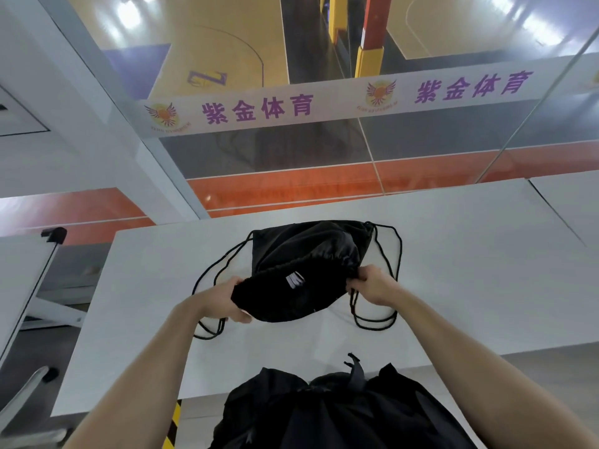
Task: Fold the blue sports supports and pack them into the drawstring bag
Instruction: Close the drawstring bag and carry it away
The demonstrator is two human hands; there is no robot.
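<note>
The black drawstring bag lies flat on the white table in front of the person, its mouth nearest them. The left hand curls its fingers round the left end of the mouth hem. The right hand pinches the gathered right end, where the cords loop out onto the table.

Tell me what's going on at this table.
A person at a white table holds a black drawstring bag by its near, gathered end. The left hand grips its left side and the right hand pinches its right side. No blue supports are in view; whether they are inside cannot be told.
</note>
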